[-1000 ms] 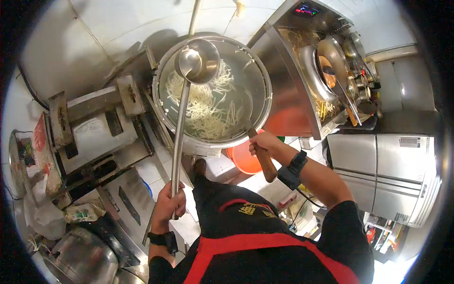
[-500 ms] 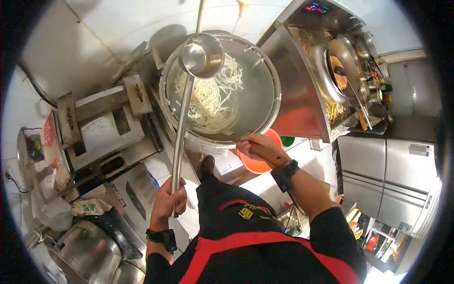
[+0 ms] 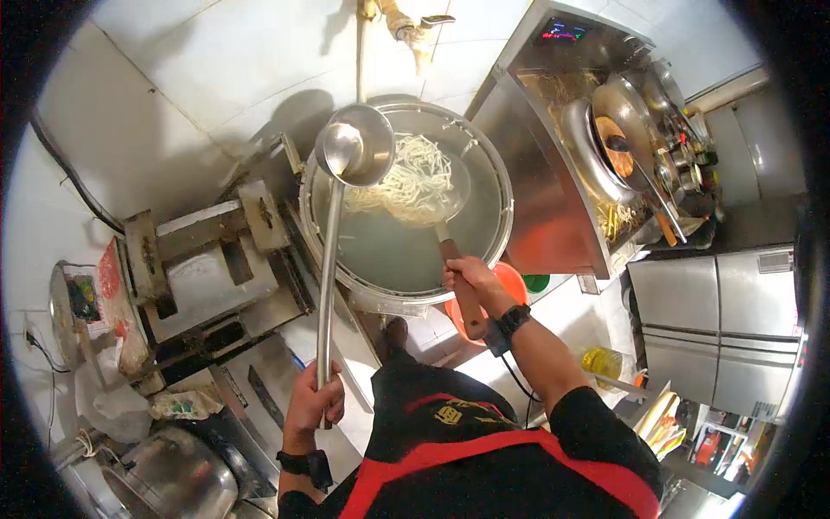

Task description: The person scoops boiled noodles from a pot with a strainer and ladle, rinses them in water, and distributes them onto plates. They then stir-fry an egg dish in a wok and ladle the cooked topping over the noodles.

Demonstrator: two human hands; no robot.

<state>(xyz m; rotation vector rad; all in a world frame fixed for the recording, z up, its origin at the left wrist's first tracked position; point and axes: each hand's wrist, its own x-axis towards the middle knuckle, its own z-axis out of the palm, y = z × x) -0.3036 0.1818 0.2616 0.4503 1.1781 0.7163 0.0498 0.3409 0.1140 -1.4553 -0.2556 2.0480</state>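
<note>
My left hand [image 3: 313,398] is wrapped round the long steel handle of a ladle [image 3: 332,268], whose round bowl hangs over the left side of a big round pot [image 3: 313,246]. In my right hand [image 3: 475,284] is the brown wooden handle of a skimmer [image 3: 450,251]. Its head reaches into the pot, under a heap of pale noodles [image 3: 411,182]. Cloudy liquid fills the pot around them. The ladle's bowl covers part of the pot's left rim, and the noodles hide most of the skimmer's head.
Right of the pot stands a steel counter [image 3: 553,147] with pans and bowls. A metal burner frame [image 3: 216,259] is at the left. An orange bucket [image 3: 510,281] sits on the floor below the pot. A tap [image 3: 415,35] juts from the wall behind.
My right hand has moved up and farther over the pot, pushing the skimmer in under the noodles, which are now gathered toward the back. The ladle stays over the pot's left side.
</note>
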